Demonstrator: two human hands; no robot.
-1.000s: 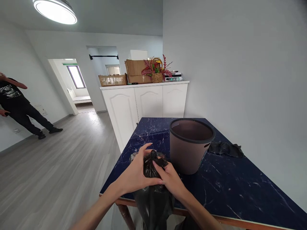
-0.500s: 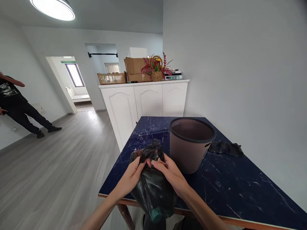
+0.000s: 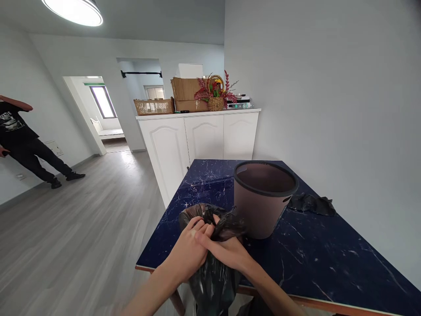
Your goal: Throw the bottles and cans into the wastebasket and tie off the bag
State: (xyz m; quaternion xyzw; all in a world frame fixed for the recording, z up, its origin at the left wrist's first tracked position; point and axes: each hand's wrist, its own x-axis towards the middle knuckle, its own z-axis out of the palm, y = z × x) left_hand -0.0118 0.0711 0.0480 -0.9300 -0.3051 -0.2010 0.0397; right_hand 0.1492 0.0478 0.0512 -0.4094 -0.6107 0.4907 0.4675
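A filled black plastic garbage bag (image 3: 213,281) hangs over the near edge of the dark blue table, its gathered top bunched up between both hands. My left hand (image 3: 192,245) has its fingers closed on the neck of the bag. Against it, my right hand (image 3: 226,252) grips the same gathered plastic, with the loose end sticking out to the right above the fingers. Part of the fingertips is hidden in the folds. Just right of the hands stands a brownish-mauve trash can (image 3: 258,210) with a black rim, upright and without a liner showing.
The marbled blue table (image 3: 315,250) reaches right to the wall. A crumpled black plastic piece (image 3: 311,204) lies right of the can. Behind is a white cabinet (image 3: 205,136) bearing cardboard boxes (image 3: 189,94) and a flower basket (image 3: 216,103). A person (image 3: 23,140) stands far left.
The hands have closed together over the bag's neck, the left crossing toward the right. The gathered top has swung from upright to the right, and the bag's lower part hangs lower.
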